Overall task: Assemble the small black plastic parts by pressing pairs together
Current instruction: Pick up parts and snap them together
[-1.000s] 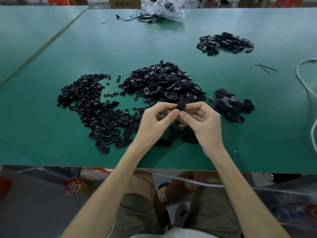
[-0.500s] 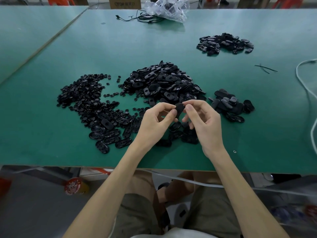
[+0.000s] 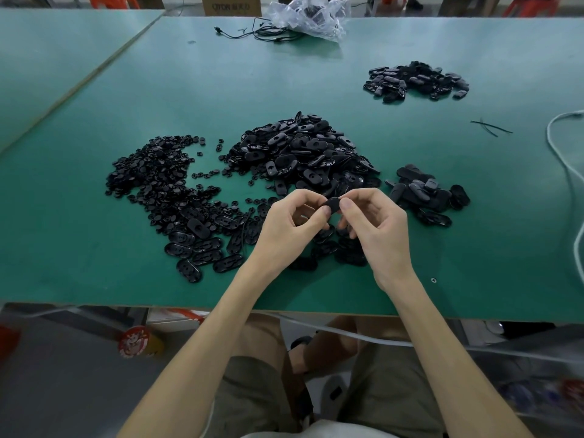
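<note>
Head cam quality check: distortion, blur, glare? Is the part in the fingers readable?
Head view: wide-angle stretch toward the frame borders; centre sharp, yet the black part pinched by left hand and right hand reads as a featureless dark blob; below the table, blurred; plastic bag shows mild sheen.

The small black part [image 3: 332, 204] sank slightly in view over the last second, from level with the near edge of the central heap of parts [image 3: 300, 153] to just below it. Midway the right hand [image 3: 379, 229] had eased its hold, forefinger raised, and the part sat tilted against the thumb of the left hand [image 3: 284, 226]. By now both thumb tips had closed on it again, pinching it between them.
</note>
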{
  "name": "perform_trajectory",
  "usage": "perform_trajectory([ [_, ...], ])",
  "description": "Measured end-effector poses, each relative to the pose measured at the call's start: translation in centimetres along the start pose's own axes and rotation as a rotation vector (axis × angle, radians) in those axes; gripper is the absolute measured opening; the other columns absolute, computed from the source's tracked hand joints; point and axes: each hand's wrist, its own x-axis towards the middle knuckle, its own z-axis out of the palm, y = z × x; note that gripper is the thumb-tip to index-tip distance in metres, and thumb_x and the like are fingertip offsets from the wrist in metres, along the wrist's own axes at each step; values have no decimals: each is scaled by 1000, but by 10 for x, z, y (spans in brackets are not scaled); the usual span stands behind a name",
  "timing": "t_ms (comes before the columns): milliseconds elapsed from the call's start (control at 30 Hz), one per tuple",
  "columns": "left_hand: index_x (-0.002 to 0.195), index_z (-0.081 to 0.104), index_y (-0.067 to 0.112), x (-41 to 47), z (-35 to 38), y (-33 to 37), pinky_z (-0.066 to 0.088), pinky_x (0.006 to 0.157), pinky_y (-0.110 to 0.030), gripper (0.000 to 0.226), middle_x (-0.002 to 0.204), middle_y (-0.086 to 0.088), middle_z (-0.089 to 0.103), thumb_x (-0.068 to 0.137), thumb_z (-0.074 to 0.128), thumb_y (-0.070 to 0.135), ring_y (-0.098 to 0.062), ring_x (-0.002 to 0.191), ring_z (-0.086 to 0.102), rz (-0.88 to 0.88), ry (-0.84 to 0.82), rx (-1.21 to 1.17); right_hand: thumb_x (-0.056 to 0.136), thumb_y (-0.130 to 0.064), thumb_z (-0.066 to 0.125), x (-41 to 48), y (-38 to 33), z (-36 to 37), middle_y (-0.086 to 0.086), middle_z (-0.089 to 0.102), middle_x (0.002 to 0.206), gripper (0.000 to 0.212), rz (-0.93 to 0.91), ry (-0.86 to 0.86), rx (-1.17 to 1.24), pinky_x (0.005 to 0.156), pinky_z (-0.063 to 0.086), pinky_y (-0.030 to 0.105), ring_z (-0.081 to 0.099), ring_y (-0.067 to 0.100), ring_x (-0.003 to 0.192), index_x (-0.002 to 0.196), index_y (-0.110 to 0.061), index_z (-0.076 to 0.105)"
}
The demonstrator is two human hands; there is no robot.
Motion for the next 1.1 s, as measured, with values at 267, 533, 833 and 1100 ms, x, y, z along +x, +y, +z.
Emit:
perform_trajectory([
  [267, 102, 71, 10, -1, 1, 0, 60, 83, -40, 9, 82, -4, 75, 98, 64, 6, -15, 76, 74, 30, -9, 6, 96, -14, 76, -2, -2, 0, -5, 76, 88, 8, -12, -37, 11, 63, 51, 16, 70, 11, 69, 98, -21, 73],
  [533, 102, 73, 13, -1, 2, -1, 61, 79, -32, 10, 81, -4, 77, 97, 67, 8, -16, 78, 76, 42, 13, 8, 96, -14, 75, -2, -3, 0, -6, 75, 79, 7, -15, -17, 20, 63, 51, 15, 69, 7, 68, 92, -19, 74],
  [833, 100, 72, 14, 0, 1, -3, 56, 79, -51, 12, 85, -6, 73, 96, 65, 6, -33, 79, 66, 33, 30, 71, 94, -14, 78, -2, -3, 1, -7, 75, 85, 7, 10, -27, -5, 66, 51, 16, 69, 9, 70, 94, -20, 73],
  [1100, 102, 71, 12, 0, 2, -4, 54, 76, -44, 11, 90, -3, 70, 95, 65, 5, -26, 77, 62, 49, 35, 148, 94, -14, 77, -2, -3, 0, -7, 75, 81, 7, 9, -40, -19, 65, 51, 15, 68, 7, 68, 92, -20, 74],
])
